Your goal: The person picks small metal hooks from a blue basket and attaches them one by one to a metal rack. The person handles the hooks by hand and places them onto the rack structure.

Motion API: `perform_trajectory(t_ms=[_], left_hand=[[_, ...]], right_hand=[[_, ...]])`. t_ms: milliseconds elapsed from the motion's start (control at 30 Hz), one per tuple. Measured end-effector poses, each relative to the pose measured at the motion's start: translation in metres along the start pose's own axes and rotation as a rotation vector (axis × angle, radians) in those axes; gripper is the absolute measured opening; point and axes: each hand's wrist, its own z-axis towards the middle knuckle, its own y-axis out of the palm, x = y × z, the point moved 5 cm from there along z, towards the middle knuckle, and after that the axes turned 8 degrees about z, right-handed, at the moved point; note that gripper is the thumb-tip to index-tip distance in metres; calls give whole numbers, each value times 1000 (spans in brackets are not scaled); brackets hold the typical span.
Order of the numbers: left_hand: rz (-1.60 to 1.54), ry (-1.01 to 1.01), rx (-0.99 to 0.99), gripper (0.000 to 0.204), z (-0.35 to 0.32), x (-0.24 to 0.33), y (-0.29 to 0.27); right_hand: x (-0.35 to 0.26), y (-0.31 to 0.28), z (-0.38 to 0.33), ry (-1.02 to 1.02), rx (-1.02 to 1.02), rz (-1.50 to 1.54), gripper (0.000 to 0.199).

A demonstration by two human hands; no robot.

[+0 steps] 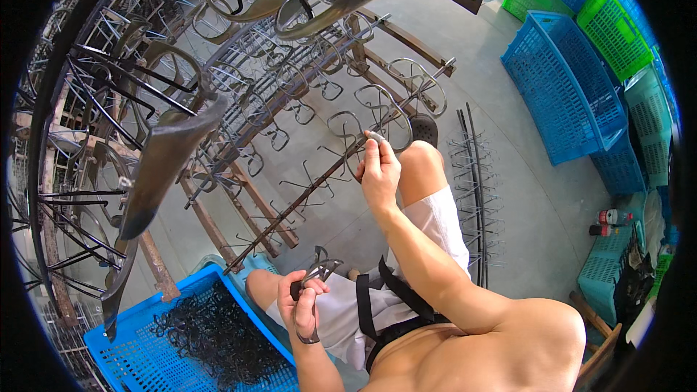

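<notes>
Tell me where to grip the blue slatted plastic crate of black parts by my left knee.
Grip the blue plastic crate by its near-right rim corner, reaching down from above: that top edge is bare, while the dark hanging frames crowd its far left side and the left hand is closest.

Workshop or small factory: concrete floor (508, 138), metal hook racks (305, 101), stacked blue and green plastic crates (566, 80)

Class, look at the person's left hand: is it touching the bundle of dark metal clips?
Touching. The head view shows the left hand closed around the bundle of dark metal clips, its fingers wrapped over their lower ends.
</notes>
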Motion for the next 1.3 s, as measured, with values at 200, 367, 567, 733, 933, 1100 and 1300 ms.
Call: perform_trajectory(t_ms=[200, 367, 567, 733, 933, 1100, 1300], left_hand=[[10, -1, 45, 49, -1, -3, -4], [212, -101, -71, 61, -4, -4, 1], [178, -132, -97, 59, -4, -3, 1], [90, -164, 25, 53, -4, -7, 1], [222, -175, 88, 49, -1, -9, -2], [300, -117, 146, 46, 2, -5, -4], [286, -47, 190, 43, 6, 3, -4]], right_hand=[[-1, -1, 1, 33, -43, 35, 25], [3, -5, -3, 36, 65, 121, 25], [7, -6, -1, 102, -12, 205, 24], [7, -3, 1, 142, -122, 266, 25], [7, 6, -11, 65, -234, -5, 26], [3, 8, -12, -40, -299, -302, 24], [-3, 2, 2, -65, -268, -316, 23]])
